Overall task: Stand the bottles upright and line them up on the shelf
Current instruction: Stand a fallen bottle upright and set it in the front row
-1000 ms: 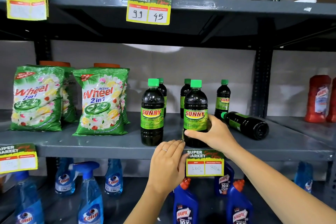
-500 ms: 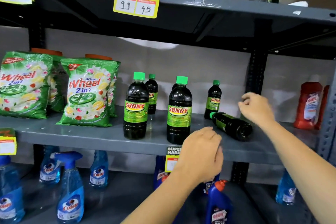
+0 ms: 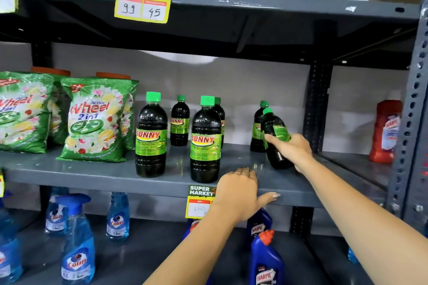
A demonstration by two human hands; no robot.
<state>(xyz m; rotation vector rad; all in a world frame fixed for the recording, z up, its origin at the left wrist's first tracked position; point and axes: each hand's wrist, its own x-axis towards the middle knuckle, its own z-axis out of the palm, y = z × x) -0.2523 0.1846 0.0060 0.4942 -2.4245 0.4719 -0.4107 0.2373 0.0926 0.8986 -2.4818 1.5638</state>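
Observation:
Dark Sunny bottles with green caps stand on the grey middle shelf. Two big ones are upright at the front: one on the left, one nearer the middle. Smaller ones stand behind, another partly hidden, and one at the back right. My right hand grips a tilted bottle, its cap leaning up and left, its base near the shelf. My left hand rests on the shelf's front edge, fingers on top, thumb under the lip.
Green Wheel detergent bags stand at the left of the shelf. A red Harpic bottle stands past the upright post. Shaker cups line the top shelf. Blue Colin sprays and blue Harpic bottles fill the bottom shelf.
My right hand reached the lying bottle, took hold of it and tipped it up from flat to a steep tilt. My left hand moved right along the shelf's front edge.

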